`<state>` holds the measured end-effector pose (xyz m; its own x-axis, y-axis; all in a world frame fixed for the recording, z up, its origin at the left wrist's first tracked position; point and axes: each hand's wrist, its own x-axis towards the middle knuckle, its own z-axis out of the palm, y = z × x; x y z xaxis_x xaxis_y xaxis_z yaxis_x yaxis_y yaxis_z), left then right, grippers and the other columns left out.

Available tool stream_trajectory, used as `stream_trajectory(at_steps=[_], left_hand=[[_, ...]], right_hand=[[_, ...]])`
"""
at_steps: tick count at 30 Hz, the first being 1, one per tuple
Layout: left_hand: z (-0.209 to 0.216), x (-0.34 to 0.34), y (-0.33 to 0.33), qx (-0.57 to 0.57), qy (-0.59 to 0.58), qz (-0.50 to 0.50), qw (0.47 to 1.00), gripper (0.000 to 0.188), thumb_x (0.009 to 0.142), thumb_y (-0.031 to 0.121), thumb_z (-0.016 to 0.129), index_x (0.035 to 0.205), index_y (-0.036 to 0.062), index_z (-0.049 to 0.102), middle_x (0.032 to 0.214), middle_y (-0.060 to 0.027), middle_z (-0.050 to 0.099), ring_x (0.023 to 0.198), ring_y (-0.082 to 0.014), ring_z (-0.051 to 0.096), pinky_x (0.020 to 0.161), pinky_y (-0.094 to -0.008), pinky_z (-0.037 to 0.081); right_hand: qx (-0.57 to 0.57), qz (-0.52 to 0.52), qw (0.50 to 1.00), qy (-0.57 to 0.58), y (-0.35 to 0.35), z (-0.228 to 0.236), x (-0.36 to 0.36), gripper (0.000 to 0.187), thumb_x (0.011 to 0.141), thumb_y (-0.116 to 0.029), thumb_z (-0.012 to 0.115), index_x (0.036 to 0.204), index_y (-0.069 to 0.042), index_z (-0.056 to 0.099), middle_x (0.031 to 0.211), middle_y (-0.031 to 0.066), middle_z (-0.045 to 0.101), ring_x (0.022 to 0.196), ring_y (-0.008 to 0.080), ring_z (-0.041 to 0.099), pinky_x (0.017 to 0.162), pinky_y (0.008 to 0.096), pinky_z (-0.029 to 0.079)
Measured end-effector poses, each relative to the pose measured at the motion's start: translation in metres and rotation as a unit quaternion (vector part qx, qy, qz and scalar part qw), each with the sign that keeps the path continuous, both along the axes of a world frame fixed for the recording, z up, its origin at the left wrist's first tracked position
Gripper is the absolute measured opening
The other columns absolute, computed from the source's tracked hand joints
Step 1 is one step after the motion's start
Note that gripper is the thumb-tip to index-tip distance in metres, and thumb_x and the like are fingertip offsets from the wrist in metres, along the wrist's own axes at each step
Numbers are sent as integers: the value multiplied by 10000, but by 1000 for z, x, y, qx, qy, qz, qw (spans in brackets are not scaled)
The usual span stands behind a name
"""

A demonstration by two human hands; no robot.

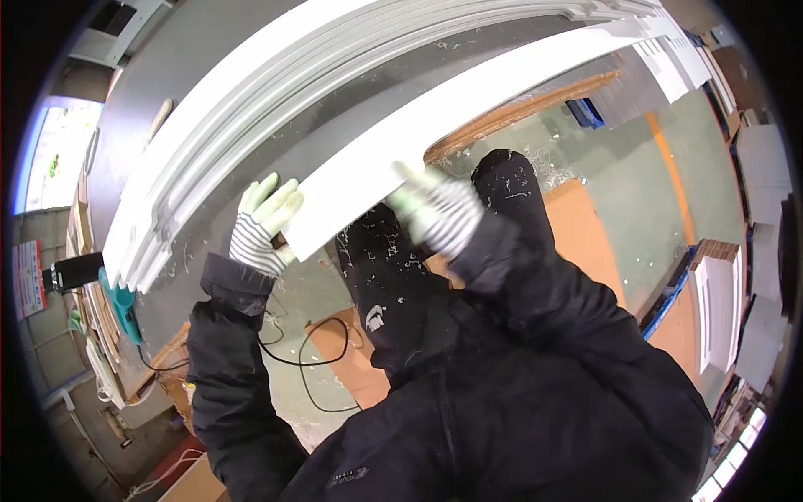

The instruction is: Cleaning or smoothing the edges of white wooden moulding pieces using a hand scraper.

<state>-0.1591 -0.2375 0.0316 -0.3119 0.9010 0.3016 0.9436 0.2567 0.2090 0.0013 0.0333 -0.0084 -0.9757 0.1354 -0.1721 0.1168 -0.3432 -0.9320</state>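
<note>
A long, flat white board lies across the grey workbench, its near end jutting past the bench edge toward my legs. My left hand, in a pale glove with a striped cuff, is at that end of the board. Its fingers are stretched out and slightly apart, touching the board's corner; part of the thumb is hidden. My right hand, gloved alike, is over the board's near edge, smeared by motion. Whether its fingers grip the edge is unclear. Beyond the board rests a stack of white moulded strips, curved by the lens.
At the left stands a teal-and-black power tool with its cord. A black cable loops over the floor near cardboard sheets. White shavings dot my trousers and the floor. More white profiles stand at the right.
</note>
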Motion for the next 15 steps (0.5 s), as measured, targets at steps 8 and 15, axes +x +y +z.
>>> stream_trajectory(at_steps=[8,15], left_hand=[[6,2,-7,-19,4,10,1000,550,702,279,780,1201,109,621,1290,-121,602,1267,-372,485,1087,-539,322],[-2,3,-1,-30,-12,31,999,530,700,281,786,1174,91,644,1282,-142,605,1266,-393,473,1075,-530,334]], right_hand=[[500,-128,844,148,4,17,18,516,952,-23,546,1448,-96,425,1029,96,643,902,177,617,815,301,481],[571,-11,813,114,-99,2,-6,447,922,-35,507,1368,-55,481,1054,219,625,858,310,648,741,353,529]])
